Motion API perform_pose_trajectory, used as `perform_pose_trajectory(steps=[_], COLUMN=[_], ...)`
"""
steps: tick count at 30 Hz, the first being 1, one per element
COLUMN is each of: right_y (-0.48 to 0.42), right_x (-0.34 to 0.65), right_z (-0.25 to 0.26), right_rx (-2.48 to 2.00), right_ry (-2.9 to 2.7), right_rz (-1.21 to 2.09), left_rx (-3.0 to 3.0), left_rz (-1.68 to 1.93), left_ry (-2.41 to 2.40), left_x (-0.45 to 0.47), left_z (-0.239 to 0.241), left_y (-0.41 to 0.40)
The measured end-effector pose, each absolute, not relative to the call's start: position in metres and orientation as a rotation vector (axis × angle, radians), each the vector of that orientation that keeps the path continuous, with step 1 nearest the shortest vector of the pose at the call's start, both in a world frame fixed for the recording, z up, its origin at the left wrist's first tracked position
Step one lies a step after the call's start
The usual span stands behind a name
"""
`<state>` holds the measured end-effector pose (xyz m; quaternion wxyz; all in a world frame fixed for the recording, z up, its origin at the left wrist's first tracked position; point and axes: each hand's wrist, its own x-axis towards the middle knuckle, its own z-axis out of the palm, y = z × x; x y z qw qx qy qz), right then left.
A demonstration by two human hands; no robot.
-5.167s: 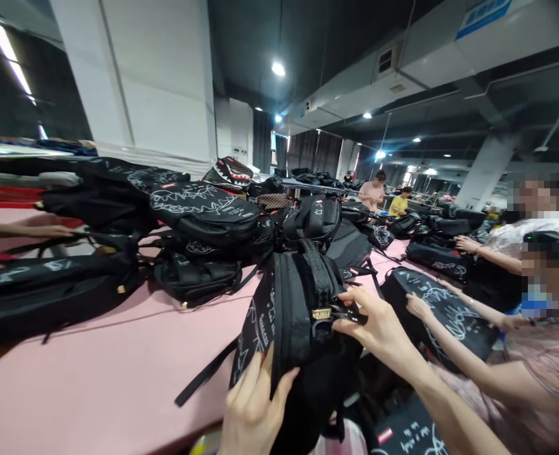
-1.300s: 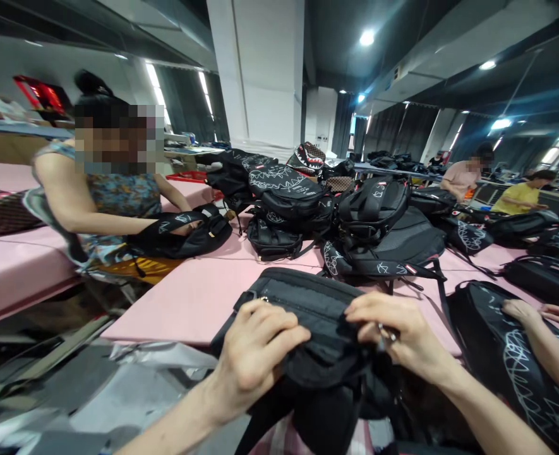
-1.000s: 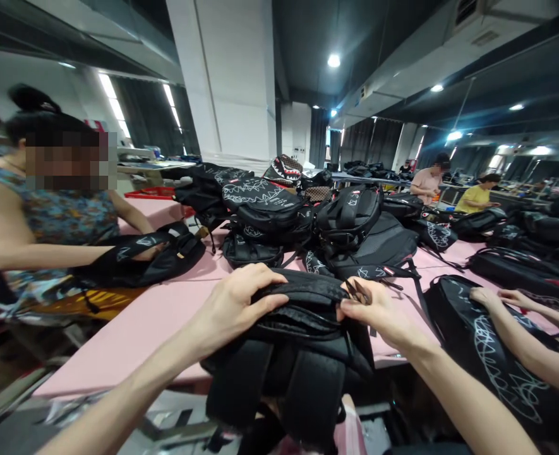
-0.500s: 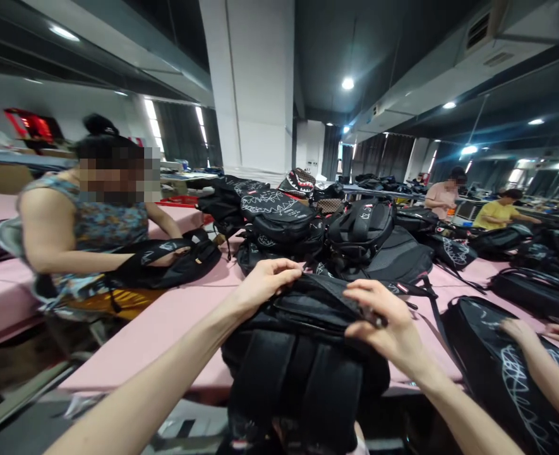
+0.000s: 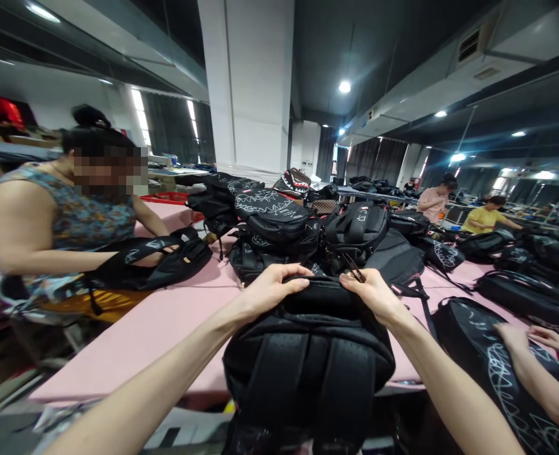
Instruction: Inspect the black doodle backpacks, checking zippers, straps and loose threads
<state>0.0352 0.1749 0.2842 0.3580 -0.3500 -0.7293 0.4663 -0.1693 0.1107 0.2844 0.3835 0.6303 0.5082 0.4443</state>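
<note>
A black backpack (image 5: 307,360) stands in front of me at the table edge, its two padded shoulder straps facing me. Its top opening is spread, showing the dark inside. My left hand (image 5: 286,284) pinches the far rim of that opening between thumb and fingers. On the same rim, a little to the right, my right hand (image 5: 367,291) is closed too. From its grip stick up the two thin dark tips of small thread snips (image 5: 354,268); their handles are hidden in the palm.
Black backpacks with white scribble prints (image 5: 274,212) are heaped on the pink table (image 5: 165,341) beyond. A co-worker (image 5: 71,221) at left handles a black bag. Another person's hands (image 5: 516,341) work on a bag at right. A white pillar (image 5: 246,88) rises behind.
My right hand has moved up and inward to the rim, and the snips now point upward. The opening has been pulled wider and more squarely toward me. The view has shifted slightly right.
</note>
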Motion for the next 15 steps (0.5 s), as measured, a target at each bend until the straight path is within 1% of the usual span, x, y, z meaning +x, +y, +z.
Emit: perform_pose_trajectory(steps=[5, 8, 10, 13, 15], right_y=[0.174, 0.173, 0.166, 0.148, 0.139], right_x=[0.033, 0.035, 0.039, 0.048, 0.054], right_z=[0.288, 0.289, 0.287, 0.282, 0.279], right_rx=[-0.916, -0.922, -0.896, -0.688, -0.531], right_ry=[-1.865, -1.9, -1.985, -2.234, -2.377], right_rz=[1.254, 1.18, 0.957, 0.388, 0.082], left_rx=[1.237, 1.161, 1.176, 1.283, 1.311], left_rz=[1.239, 1.271, 1.328, 1.444, 1.46], left_ry=[1.138, 1.134, 1.161, 1.113, 1.01], left_x=[-0.168, -0.168, -0.169, -0.165, -0.161], left_z=[0.277, 0.278, 0.281, 0.288, 0.292], left_y=[0.12, 0.122, 0.122, 0.12, 0.12])
